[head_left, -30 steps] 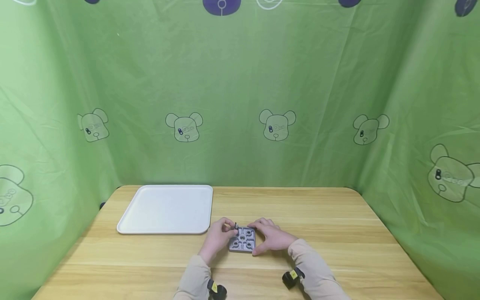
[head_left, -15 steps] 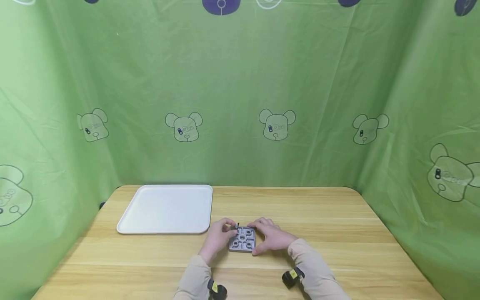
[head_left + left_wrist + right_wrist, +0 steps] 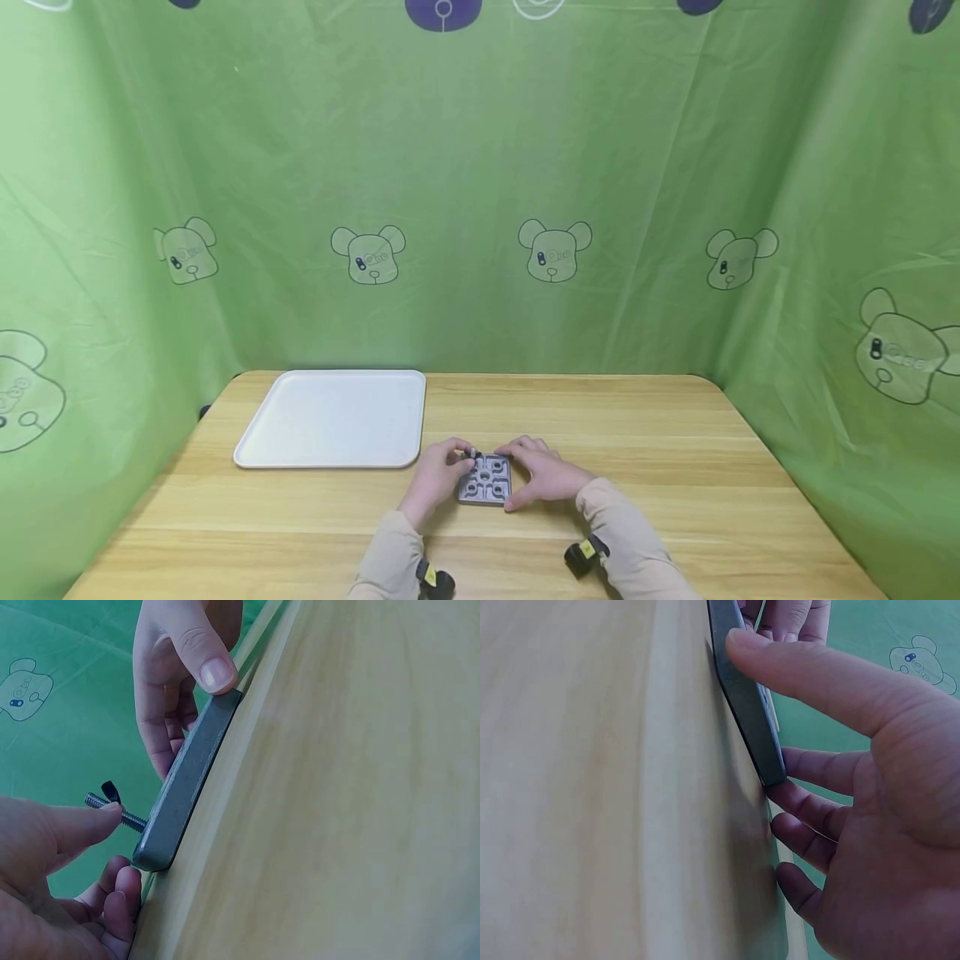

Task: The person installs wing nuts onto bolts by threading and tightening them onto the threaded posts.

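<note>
A square grey metal plate (image 3: 484, 490) with round recesses lies on the wooden table between both hands. From its far-left corner rises a threaded bolt (image 3: 133, 821) carrying a dark wing nut (image 3: 111, 792). My left hand (image 3: 435, 475) pinches the wing nut, thumb at the threads, other fingers curled below; part of the nut is hidden behind the thumb. On the opposite side, my right hand (image 3: 546, 475) grips the plate's right edge, its thumb (image 3: 748, 641) at the near corner and fingers toward the far corner.
A white rectangular tray (image 3: 330, 421) sits at the back left of the wooden table (image 3: 600, 417). Green curtains (image 3: 465, 167) with bear-head prints enclose the back and sides. Black wrist cameras (image 3: 581, 557) are strapped to both sleeves.
The wing nut has turned between the left fingers, its visible wing tipping over to the right and lower. The plate and right hand stay in place.
</note>
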The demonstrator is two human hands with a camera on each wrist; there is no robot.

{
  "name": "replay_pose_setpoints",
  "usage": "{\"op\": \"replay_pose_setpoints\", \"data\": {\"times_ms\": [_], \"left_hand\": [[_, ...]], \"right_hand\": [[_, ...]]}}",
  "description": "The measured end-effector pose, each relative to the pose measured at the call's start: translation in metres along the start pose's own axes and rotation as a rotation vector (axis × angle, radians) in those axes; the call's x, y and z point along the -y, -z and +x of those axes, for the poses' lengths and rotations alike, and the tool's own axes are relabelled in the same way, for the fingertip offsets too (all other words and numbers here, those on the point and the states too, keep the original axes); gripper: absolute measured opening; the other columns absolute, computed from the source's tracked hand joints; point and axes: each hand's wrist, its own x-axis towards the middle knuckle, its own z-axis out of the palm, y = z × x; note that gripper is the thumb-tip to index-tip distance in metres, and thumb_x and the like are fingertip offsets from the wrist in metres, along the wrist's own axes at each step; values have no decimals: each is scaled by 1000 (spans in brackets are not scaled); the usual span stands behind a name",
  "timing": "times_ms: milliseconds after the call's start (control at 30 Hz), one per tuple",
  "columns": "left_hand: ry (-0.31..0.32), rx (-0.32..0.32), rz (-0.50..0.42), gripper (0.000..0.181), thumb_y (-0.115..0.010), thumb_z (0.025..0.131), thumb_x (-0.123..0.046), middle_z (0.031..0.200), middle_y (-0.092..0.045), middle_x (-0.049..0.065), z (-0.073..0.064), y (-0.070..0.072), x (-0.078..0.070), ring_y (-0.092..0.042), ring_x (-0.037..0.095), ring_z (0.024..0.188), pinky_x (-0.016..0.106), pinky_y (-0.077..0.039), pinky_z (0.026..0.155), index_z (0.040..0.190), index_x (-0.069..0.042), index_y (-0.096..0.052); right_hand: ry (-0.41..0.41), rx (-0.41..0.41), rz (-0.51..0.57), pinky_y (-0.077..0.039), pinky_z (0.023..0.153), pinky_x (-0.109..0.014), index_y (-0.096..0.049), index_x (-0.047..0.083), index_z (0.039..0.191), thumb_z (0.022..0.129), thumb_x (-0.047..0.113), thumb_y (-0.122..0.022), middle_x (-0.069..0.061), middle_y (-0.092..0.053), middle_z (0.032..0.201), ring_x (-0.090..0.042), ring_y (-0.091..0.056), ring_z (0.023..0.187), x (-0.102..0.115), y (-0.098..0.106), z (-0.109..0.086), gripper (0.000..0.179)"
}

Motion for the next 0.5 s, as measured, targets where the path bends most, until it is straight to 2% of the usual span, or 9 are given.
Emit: {"op": "replay_pose_setpoints", "data": {"times_ms": [267,500], "left_hand": [[35,-5,-33,28,-68,86,-7,86,-56,7,-2,1,-3,-50,17,77,28,-42,67,113,-4,-63],[61,-35,-54,22,-72,83,-7,85,-54,6,-3,1,-3,-50,17,78,28,-41,69,95,-2,-54]], "right_hand": [[2,-1,-4,-33,104,-61,-48,10,139,66,45,-83,-9,-49,134,-30,-42,124,2,1,0,89],[-7,1,-2,-33,104,-61,-48,11,139,66,45,-83,-8,-49,135,-30,-42,125,2,0,0,88]]}}
